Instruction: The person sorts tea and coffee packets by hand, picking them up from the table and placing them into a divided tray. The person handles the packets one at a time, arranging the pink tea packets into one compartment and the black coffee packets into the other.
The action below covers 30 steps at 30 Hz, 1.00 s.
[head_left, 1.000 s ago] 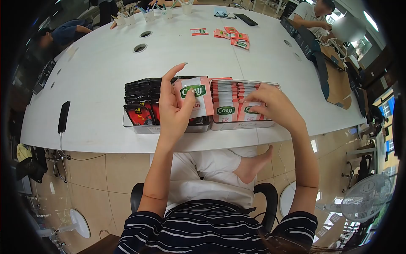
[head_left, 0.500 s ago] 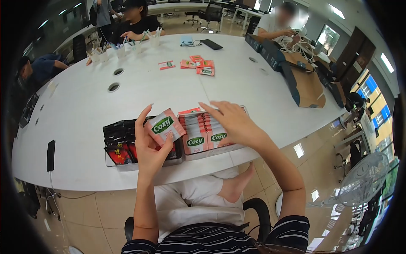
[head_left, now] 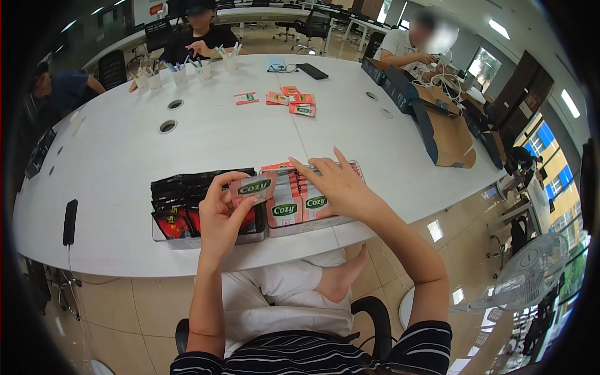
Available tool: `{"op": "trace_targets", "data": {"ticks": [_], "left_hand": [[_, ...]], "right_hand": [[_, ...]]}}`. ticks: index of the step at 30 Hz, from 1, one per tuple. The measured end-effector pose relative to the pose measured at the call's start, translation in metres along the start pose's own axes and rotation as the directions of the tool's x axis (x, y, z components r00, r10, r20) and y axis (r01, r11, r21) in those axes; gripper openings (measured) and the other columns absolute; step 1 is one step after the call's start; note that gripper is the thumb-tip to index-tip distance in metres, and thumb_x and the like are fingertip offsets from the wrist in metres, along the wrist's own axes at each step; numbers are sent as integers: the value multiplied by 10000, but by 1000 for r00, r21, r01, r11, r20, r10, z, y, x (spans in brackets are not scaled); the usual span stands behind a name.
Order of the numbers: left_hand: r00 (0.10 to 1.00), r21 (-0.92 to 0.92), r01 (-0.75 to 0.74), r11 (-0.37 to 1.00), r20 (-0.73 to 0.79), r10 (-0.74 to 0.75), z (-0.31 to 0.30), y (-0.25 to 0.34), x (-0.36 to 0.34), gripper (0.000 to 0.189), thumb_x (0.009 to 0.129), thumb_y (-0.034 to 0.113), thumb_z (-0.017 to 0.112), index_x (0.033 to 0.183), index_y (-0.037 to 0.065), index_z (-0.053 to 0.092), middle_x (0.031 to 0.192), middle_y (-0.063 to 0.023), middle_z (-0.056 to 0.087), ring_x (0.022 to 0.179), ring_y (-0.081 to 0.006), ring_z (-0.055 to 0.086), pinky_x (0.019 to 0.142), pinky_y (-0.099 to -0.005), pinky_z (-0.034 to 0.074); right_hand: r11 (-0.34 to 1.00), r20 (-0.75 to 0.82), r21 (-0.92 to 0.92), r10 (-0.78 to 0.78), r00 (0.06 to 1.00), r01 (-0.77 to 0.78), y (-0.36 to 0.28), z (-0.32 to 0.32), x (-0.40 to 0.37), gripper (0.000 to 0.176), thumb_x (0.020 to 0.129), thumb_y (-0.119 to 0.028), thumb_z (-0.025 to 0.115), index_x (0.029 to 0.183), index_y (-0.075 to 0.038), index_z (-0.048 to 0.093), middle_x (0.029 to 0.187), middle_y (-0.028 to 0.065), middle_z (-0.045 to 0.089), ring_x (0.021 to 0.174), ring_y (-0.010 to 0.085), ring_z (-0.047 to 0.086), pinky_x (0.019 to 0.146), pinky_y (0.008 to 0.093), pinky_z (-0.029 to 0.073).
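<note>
Between the thumb and fingers of my left hand (head_left: 219, 215) is a pink sachet (head_left: 253, 187) with a green "Cozy" label, tilted back above the gap between two tins. My right hand (head_left: 344, 190) is open, its fingers stretched over the top of the right tin (head_left: 306, 227). That tin is filled with rows of pink Cozy sachets (head_left: 284, 210); my palm hides some of them. Beside it, the left tin (head_left: 182, 242) holds black-and-red packets (head_left: 190, 195), partly covered by my left hand.
Loose pink sachets (head_left: 302, 110) lie farther back on the white table (head_left: 112, 162). Cups of pens (head_left: 179, 76), a black phone (head_left: 312, 71) and open cardboard boxes (head_left: 447, 137) are around the far side. A cabled black device (head_left: 70, 222) lies left. Other people sit across the table.
The sachet in my left hand has tipped back and appears more edge-on. My right hand's fingers have spread a little over the right tin. The view has shifted slightly.
</note>
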<state>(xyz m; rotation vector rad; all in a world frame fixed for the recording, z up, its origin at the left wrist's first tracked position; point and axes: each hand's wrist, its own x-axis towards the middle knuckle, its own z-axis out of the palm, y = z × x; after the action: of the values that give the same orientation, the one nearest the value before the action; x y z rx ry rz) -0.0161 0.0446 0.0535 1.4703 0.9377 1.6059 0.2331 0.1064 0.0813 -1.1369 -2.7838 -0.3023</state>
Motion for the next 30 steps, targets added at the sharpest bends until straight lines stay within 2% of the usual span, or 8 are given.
{"op": "trace_targets", "data": {"ticks": [6,9,10,13,19,22,25,30], "left_hand": [[996,-69,85,994,-12,-86,1,3,1,204,906,-3,605,1099,-20,539,961,-70,685,871,-95,655,690,-255,598],[994,-20,102,995,47,-101,-2,1,1,233,898,-12,603,1114,-5,516,1008,-82,673,869,-121,659,685,-267,605],[994,-31,102,994,41,-101,0,2,1,205,896,-7,607,1092,-20,548,966,-82,682,838,-120,666,685,-254,596],[992,119,62,991,105,-74,-3,5,0,143,886,-9,624,1024,-36,596,903,-71,690,804,-100,662,667,-222,570],[993,150,14,989,117,-32,0,0,0,229,849,43,693,1061,-31,646,873,-70,704,788,-89,666,701,-227,551],[981,113,-11,994,191,-11,6,8,2,302,832,58,704,1120,-8,643,1054,-105,704,849,-144,681,813,-300,573],[947,323,-117,939,321,7,5,18,1,351,777,62,756,1111,19,657,1081,-87,699,953,-154,675,836,-315,566],[887,441,-242,864,461,14,7,15,0,406,775,145,747,1161,81,638,1040,-76,702,784,-197,681,749,-311,553]], "right_hand": [[944,88,330,-30,996,-1,10,-27,8,1018,621,-282,848,1478,-148,315,1312,104,514,1229,289,478,1098,526,299],[849,-192,505,-67,979,157,1,-45,19,797,687,-233,809,1393,-109,460,1255,125,559,1155,286,528,1015,427,400],[783,-345,563,-66,936,263,-11,-51,24,543,777,-258,737,1257,-66,569,1086,131,612,987,291,581,874,371,449],[720,-298,659,-14,954,216,-50,-60,28,454,770,-237,733,1164,-52,602,982,110,628,906,274,603,813,373,473],[835,-411,523,71,909,171,-51,-44,32,192,806,-173,693,949,-71,615,852,82,644,800,277,619,705,387,484],[819,-352,574,256,900,-8,-28,-64,11,173,794,-96,706,945,-34,647,831,106,658,741,225,640,676,306,496],[834,-233,521,343,910,-181,6,-62,-16,203,762,-151,710,938,-93,628,796,91,632,760,281,606,674,389,470],[901,-69,315,334,940,-297,26,-38,-47,236,709,-121,750,920,-72,656,758,89,604,739,247,579,667,368,450]]}}
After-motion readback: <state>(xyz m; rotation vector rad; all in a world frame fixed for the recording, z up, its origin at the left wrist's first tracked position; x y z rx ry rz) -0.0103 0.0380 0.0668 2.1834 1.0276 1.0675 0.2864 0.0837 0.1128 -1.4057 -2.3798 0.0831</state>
